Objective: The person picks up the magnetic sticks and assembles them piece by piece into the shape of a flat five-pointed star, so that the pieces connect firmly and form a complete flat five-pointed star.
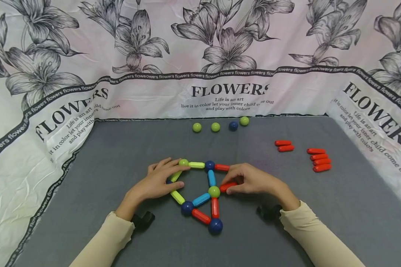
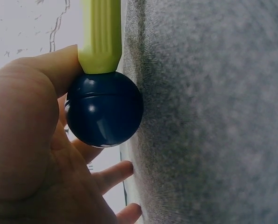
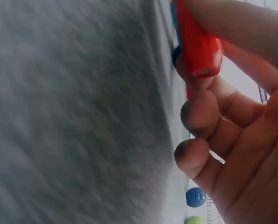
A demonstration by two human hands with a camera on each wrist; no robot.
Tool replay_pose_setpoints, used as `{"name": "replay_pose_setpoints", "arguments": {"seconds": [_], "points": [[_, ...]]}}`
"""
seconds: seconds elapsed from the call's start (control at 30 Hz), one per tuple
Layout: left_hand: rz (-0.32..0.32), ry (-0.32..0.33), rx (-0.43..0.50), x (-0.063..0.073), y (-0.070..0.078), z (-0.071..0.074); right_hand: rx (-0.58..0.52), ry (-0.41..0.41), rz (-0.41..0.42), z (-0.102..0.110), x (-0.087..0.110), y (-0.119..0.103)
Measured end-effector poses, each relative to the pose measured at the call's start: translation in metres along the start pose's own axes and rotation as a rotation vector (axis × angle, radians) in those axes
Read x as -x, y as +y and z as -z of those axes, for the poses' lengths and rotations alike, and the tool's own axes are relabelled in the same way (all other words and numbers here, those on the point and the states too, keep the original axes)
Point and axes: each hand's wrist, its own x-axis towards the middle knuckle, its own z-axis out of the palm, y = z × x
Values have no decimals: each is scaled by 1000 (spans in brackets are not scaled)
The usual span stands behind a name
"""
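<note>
A flat figure of magnetic rods and balls lies on the table, with a lime ball (image 1: 214, 191) where its blue rods (image 1: 201, 200) meet. My right hand (image 1: 252, 178) pinches a red rod (image 1: 228, 187) between thumb and fingers, its far end at that ball. The rod's near end (image 3: 205, 65) shows in the right wrist view. Spread over the figure's left side, my left hand (image 1: 157, 180) has fairly straight fingers beside the upper lime ball (image 1: 183, 162). In the left wrist view its thumb lies against a lime rod (image 2: 100, 37) and a dark blue ball (image 2: 104, 109).
Loose lime balls (image 1: 215, 127) and a dark blue ball (image 1: 233, 126) lie along the table's back edge. To the right are several loose red rods (image 1: 320, 161), with another pair of red rods (image 1: 285, 148) nearer the middle. A flowered cloth (image 1: 147, 96) stands behind.
</note>
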Motion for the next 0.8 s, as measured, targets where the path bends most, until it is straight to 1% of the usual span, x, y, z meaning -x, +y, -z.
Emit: {"name": "replay_pose_setpoints", "arguments": {"seconds": [0.17, 0.4, 0.5, 0.57, 0.63, 0.73, 0.77, 0.8], "points": [[6, 0, -2, 0, -1, 0, 15, 19, 3, -5, -1, -3], [9, 0, -1, 0, 0, 0, 28, 26, -25, -4, -1, -5], [9, 0, 0, -1, 0, 1, 15, 38, -30, -1, 1, -6], [9, -1, -1, -1, 1, 1, -6, 87, -32, 1, 3, -5], [8, -1, -3, 0, 1, 1, -22, 179, -55, 3, 5, -2], [8, -1, -5, 0, 1, 1, 10, 336, -108, 5, 7, 4], [8, -1, -5, 0, 1, 1, 29, 368, -132, 5, 7, 6], [8, -1, -6, 0, 1, 1, 39, 382, -159, 4, 7, 8]]}}
